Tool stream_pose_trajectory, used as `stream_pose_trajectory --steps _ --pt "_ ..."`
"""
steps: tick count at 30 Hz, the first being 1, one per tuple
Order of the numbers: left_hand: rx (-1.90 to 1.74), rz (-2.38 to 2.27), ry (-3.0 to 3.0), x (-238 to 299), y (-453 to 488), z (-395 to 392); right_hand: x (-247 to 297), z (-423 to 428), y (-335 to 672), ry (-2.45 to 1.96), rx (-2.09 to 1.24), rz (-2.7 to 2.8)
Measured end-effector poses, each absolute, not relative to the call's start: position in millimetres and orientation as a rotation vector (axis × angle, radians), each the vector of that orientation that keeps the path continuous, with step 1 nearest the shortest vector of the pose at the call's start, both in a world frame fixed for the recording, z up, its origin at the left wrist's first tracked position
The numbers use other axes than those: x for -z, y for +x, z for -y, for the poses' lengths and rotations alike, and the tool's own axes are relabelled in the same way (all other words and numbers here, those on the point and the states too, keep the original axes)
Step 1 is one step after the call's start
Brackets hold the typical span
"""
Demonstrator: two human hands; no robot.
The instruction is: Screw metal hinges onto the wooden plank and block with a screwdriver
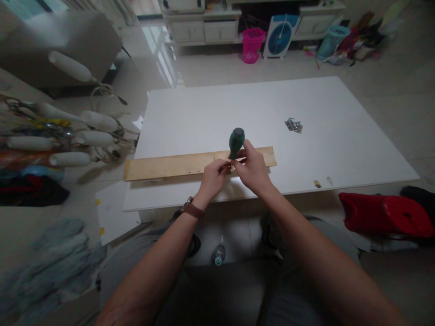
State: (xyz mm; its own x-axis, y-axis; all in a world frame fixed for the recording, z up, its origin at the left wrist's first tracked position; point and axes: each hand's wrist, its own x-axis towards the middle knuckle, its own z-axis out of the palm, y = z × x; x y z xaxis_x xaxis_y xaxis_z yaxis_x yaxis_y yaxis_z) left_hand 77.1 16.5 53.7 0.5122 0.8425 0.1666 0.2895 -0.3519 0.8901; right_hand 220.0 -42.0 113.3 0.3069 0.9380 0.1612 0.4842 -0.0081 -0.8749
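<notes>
Table (pixel 204 113): white, broad, flat.
Plank (pixel 163 167): laid lengthwise over table, toward near edge.
Right hand (pixel 254 167): fingers closed around lower part of screwdriver (pixel 236 144), above plank.
Left hand (pixel 214 176): fingers bent inward, nearly together, at plank's near edge; contents of grip hidden, impossible to tell.
Screwdriver: green handle, roughly upright, dark cap uppermost.
Metal plates (pixel 294 126): loosely heaped on table, right of and beyond plank.

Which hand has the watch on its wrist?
The left hand: a brown-strapped watch sits on its wrist, while the right hand, by the green screwdriver, has a bare wrist.
</notes>
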Motion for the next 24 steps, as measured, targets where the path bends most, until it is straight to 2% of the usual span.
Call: stream_pose_trajectory --steps 24 --pt "-0.841 -0.931 1.835 -45.4 78.2 -18.7 -114.2 42.8 218.3 -1.72 -0.593 1.338"
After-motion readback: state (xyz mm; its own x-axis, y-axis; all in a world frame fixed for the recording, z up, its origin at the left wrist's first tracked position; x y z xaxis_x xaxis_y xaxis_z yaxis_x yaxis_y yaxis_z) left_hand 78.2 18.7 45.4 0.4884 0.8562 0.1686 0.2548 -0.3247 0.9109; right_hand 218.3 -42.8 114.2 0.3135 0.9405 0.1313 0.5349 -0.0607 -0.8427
